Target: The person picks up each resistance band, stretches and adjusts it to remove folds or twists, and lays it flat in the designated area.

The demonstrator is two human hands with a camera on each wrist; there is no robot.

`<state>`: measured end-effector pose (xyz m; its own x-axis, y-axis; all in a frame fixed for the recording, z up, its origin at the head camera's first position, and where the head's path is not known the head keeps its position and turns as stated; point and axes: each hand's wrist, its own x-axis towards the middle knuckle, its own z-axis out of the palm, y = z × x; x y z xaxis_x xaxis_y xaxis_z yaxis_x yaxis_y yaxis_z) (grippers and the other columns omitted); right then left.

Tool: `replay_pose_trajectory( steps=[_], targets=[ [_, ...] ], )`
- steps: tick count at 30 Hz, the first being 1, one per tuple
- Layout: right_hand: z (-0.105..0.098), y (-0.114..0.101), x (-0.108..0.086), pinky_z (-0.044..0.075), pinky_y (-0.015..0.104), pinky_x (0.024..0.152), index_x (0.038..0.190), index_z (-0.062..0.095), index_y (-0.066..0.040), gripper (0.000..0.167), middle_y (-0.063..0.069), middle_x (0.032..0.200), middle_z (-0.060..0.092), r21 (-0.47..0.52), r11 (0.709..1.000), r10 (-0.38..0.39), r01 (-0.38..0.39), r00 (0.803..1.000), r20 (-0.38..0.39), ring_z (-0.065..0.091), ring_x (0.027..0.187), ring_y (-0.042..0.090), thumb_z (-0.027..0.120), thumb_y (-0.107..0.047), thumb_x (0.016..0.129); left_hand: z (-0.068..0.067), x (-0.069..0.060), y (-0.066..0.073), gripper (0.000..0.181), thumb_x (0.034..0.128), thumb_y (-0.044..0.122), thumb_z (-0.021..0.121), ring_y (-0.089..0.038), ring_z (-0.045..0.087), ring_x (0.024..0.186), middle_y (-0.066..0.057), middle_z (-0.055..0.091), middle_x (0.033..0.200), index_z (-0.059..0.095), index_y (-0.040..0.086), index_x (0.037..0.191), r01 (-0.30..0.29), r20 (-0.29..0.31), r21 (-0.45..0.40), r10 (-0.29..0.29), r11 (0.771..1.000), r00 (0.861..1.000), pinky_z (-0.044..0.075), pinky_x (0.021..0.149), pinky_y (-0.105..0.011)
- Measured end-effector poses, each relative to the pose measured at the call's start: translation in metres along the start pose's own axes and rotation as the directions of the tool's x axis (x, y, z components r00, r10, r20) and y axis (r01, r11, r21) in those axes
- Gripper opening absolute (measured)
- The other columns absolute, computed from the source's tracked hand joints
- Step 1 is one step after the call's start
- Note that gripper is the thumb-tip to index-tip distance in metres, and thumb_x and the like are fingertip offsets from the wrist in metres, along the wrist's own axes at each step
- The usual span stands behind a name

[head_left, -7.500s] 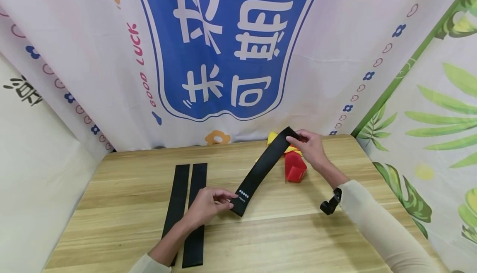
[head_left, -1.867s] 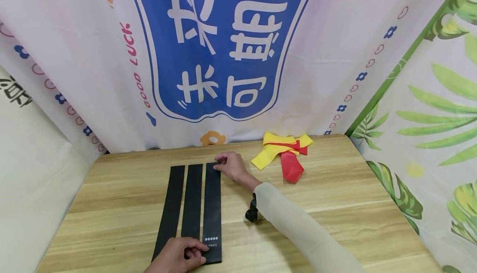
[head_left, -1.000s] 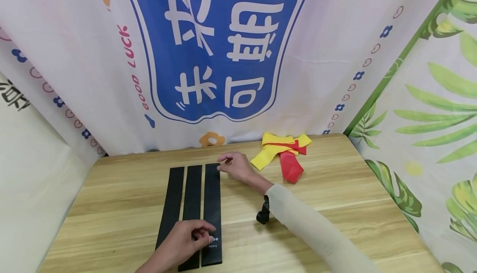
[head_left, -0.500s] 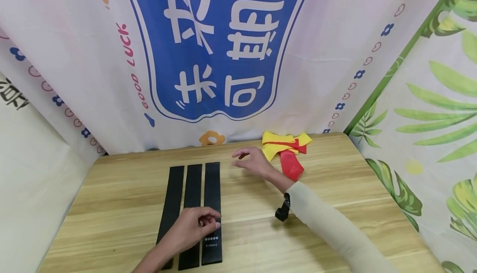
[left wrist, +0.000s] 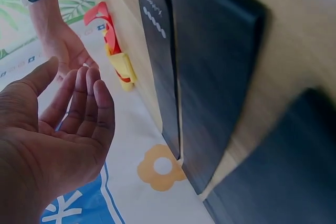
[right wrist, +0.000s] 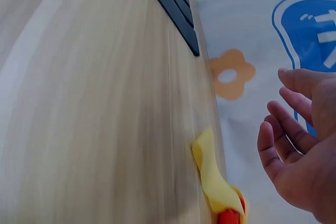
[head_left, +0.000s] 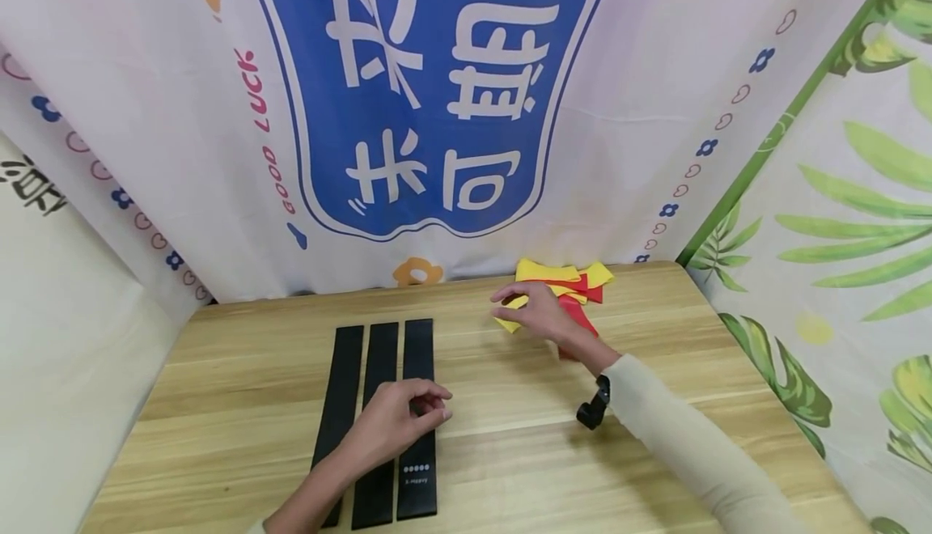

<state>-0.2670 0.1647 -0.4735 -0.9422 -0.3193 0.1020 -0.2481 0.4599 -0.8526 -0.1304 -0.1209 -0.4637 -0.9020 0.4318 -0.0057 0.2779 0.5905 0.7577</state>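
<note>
Three flat black resistance bands lie side by side on the table: a left band (head_left: 341, 388), a middle band (head_left: 382, 352) and a right band (head_left: 417, 493) with white dots and "X-Heavy" print. My left hand (head_left: 396, 421) hovers over the middle and right bands, its fingers loosely curled round nothing. At the back right lie a yellow resistance band (head_left: 546, 272) and a red resistance band (head_left: 580, 322), crumpled together. My right hand (head_left: 539, 313) is in front of them, partly hiding both. In the right wrist view its bent fingers (right wrist: 283, 135) hold nothing, apart from the yellow band (right wrist: 210, 177).
The wooden table (head_left: 495, 469) reaches back to a printed curtain (head_left: 626, 154) hanging along its far edge. A leaf-patterned cloth (head_left: 859, 275) hangs at the right, and a pale wall (head_left: 65, 356) stands at the left. A black wrist camera (head_left: 593, 406) sits below my right sleeve.
Earlier both hands held the third black band, then laid it beside the other two. Since then my right hand has moved right to the coloured bands; my left hand has lifted away from the print.
</note>
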Motion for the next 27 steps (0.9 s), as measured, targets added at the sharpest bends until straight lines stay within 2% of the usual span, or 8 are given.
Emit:
replay_pose_trajectory(
  steps=[7, 14, 21, 27],
  targets=[
    [-0.029, 0.016, -0.005, 0.061, 0.034, 0.088, 0.119, 0.079, -0.006, 0.029, 0.009, 0.118, 0.074, -0.016, 0.999, 0.028, -0.028, 1.0, 0.014, 0.066, 0.111, 0.031, 0.083, -0.02, 0.094, 0.007, 0.014, 0.007, 0.02, 0.0964, 0.017, 0.08, -0.007, 0.068, 0.084, 0.002, 0.076, 0.098, 0.079, 0.006, 0.113, -0.052, -0.021, 0.021, 0.052, 0.998, 0.998, 0.057, 0.07, -0.023],
    [-0.054, 0.032, -0.009, 0.062, 0.035, 0.089, 0.124, 0.075, 0.0, 0.034, 0.014, 0.122, 0.073, -0.021, 0.998, 0.059, -0.059, 0.998, -0.006, 0.066, 0.113, 0.035, 0.081, -0.018, 0.096, 0.014, 0.029, 0.014, 0.026, 0.0972, 0.022, 0.079, -0.013, 0.072, 0.096, -0.005, 0.078, 0.112, 0.079, 0.008, 0.119, -0.057, -0.029, 0.036, 0.058, 0.998, 0.998, 0.059, 0.076, -0.026],
    [-0.074, 0.043, -0.011, 0.062, 0.037, 0.09, 0.124, 0.076, -0.003, 0.033, 0.015, 0.125, 0.071, -0.039, 0.995, 0.094, -0.094, 0.995, -0.017, 0.063, 0.114, 0.036, 0.081, -0.018, 0.096, 0.025, 0.046, 0.018, 0.028, 0.0979, 0.025, 0.079, -0.02, 0.073, 0.104, -0.007, 0.078, 0.117, 0.078, 0.009, 0.121, -0.09, -0.061, 0.019, 0.091, 0.996, 0.994, 0.061, 0.081, -0.031],
    [-0.09, 0.057, -0.017, 0.061, 0.039, 0.092, 0.128, 0.074, -0.005, 0.035, 0.016, 0.131, 0.067, -0.052, 0.984, 0.168, -0.169, 0.985, -0.026, 0.06, 0.119, 0.037, 0.079, -0.02, 0.097, 0.036, 0.062, 0.023, 0.034, 0.0973, 0.028, 0.08, -0.02, 0.072, 0.111, -0.002, 0.077, 0.12, 0.077, 0.01, 0.126, -0.038, -0.082, 0.036, 0.041, 0.999, 0.996, 0.061, 0.089, -0.037]
  ],
)
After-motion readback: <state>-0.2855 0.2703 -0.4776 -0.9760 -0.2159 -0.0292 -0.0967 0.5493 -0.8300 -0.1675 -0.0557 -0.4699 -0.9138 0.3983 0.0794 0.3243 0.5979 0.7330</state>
